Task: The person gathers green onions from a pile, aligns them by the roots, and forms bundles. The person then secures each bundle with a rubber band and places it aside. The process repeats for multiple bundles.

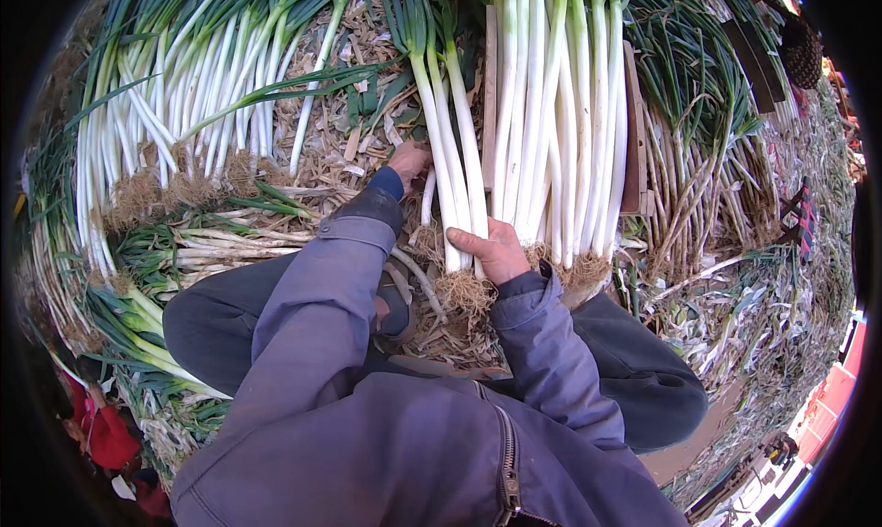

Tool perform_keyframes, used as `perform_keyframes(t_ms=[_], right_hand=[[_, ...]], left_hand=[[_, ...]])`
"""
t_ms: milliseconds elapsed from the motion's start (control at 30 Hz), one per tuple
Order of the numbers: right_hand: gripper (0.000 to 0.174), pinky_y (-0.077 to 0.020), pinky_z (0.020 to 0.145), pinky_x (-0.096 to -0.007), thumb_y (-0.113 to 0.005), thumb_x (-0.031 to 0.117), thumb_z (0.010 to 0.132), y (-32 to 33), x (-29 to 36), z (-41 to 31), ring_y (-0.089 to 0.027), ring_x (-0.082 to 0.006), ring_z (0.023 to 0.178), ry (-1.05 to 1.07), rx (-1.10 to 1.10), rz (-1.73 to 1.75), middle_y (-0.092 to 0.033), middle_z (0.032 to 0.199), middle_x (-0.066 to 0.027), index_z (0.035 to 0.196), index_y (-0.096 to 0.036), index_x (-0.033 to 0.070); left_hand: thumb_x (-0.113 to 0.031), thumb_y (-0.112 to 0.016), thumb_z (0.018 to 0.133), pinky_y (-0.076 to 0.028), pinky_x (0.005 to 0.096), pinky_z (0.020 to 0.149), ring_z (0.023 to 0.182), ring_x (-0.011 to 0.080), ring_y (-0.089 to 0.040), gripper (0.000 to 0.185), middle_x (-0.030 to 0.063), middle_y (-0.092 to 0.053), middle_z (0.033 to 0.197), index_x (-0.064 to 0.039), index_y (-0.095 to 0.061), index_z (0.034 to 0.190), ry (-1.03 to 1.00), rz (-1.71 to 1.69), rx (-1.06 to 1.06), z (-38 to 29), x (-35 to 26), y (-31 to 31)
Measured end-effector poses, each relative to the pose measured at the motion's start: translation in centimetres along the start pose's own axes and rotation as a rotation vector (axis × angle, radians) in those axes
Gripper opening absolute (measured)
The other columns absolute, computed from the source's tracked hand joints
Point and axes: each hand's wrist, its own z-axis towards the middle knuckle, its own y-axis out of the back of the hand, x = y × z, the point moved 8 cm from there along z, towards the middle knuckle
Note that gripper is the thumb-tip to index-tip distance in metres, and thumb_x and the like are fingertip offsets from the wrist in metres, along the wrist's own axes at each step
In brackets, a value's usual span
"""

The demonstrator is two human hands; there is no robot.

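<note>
My right hand [493, 250] grips a small bunch of long green onions [451, 162] just above their roots, thumb across the front. The bunch slants away from me, white shanks near, green leaves far. Left of it, my left hand [411, 163] reaches down by a single onion stalk [428, 199]; its fingertips are partly hidden, so a hold on that stalk cannot be made out. Close on the right, a thick row of clean white onions [551, 127] lies between two wooden boards, a left board [490, 100] and a right board [635, 134].
Many rooted onions [207, 106] lie at the upper left, with thinner ones [234, 248] below them. Unpeeled, brownish onions [689, 182] are heaped at the right. Dry leaf scraps [324, 148] litter the ground. A person in red [110, 434] shows at the lower left rim.
</note>
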Motion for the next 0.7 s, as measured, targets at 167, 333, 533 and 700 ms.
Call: perform_keyframes(t_ms=[167,333,533,700], right_hand=[[0.034,-0.0508,0.078,-0.0281,-0.075,0.015,0.082,-3.6,1.2,-2.1,-0.064,-0.0140,0.084,0.117,0.025,0.029,-0.070,0.097,-0.0084,0.110,-0.066,-0.003],[0.031,-0.0508,0.076,-0.0281,-0.074,0.014,0.083,-5.7,2.3,-4.3,-0.064,-0.0134,0.084,0.145,0.103,0.014,-0.070,0.096,-0.0077,0.108,-0.066,-0.003],[0.035,-0.0528,0.077,-0.0295,-0.079,0.008,0.075,-0.8,-6.7,-2.4,-0.067,-0.0169,0.083,0.035,-0.186,-0.308,-0.072,0.098,-0.0105,0.107,-0.069,-0.003],[0.036,-0.0521,0.077,-0.0283,-0.079,0.015,0.079,-0.5,-7.1,-4.5,-0.066,-0.0142,0.084,0.036,-0.133,-0.206,-0.071,0.097,-0.0087,0.108,-0.068,-0.003]], left_hand=[[-0.009,-0.066,0.083,-0.057,0.0370,0.059,0.066,0.0195,-0.065,0.020,0.0085,-0.065,0.078,0.003,-0.061,0.099,-0.002,-0.439,0.086,-7.1,6.6,2.4],[-0.014,-0.062,0.087,-0.058,0.0352,0.069,0.075,0.0226,-0.068,0.030,0.0137,-0.067,0.091,0.006,-0.061,0.110,-0.085,-0.870,0.072,-14.3,7.5,-0.8],[-0.025,-0.053,0.095,-0.054,0.0370,0.078,0.082,0.0250,-0.066,0.029,0.0129,-0.068,0.097,-0.001,-0.064,0.106,-0.094,-0.811,-0.160,-12.6,12.0,-1.4],[-0.028,-0.049,0.099,-0.054,0.0417,0.084,0.094,0.0292,-0.066,0.037,0.0160,-0.066,0.108,0.001,-0.053,0.123,-0.182,-0.870,-0.106,-10.8,12.5,-3.8]])
